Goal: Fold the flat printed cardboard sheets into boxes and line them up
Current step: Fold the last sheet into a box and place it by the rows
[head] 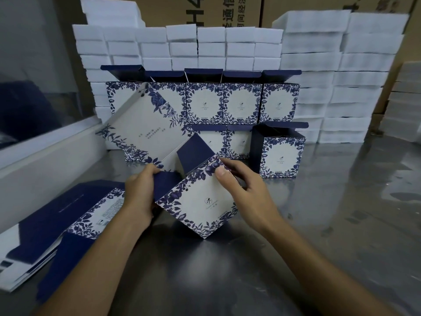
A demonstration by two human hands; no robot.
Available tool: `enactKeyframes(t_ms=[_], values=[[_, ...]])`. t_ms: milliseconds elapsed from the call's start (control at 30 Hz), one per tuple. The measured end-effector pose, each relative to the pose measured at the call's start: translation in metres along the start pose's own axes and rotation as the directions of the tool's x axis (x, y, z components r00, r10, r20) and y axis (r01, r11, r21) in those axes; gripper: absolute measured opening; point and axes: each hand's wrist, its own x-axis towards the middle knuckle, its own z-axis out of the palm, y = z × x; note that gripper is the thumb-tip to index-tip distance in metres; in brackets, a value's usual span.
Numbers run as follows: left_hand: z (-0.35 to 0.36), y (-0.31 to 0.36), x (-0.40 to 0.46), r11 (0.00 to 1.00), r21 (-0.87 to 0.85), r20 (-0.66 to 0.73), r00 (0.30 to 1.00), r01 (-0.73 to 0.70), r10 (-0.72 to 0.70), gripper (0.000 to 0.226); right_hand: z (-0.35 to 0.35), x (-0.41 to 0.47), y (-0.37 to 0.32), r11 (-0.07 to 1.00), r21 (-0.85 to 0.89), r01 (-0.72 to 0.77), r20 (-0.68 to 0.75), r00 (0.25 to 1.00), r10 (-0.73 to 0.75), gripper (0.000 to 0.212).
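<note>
Steel table [341, 224]: box [198, 206] between hands [198, 192].

Landmark: white foam blocks [227, 49], stacked as a wall across the back of the steel table [341, 224].
Foam height: the stack's right part [341, 76] rises higher than its middle.
Table: shiny and grey, spreading in front of the foam and mirroring it.
Cartons: brown cardboard cartons [227, 10] with black printed characters stand behind the foam.
Ledge: a white ledge [45, 151] runs left of the foam, under a glass pane [34, 76].
</note>
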Motion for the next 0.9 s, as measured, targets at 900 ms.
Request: enactKeyframes(t_ms=[900], values=[[0.015, -0.022, -0.014, 0.920, 0.128, 0.346, 0.886, -0.372, 0.310, 0.069, -0.015, 0.007, 0.029, 0.968, -0.054, -0.244, -0.026, 0.970, 0.243, 0.057]])
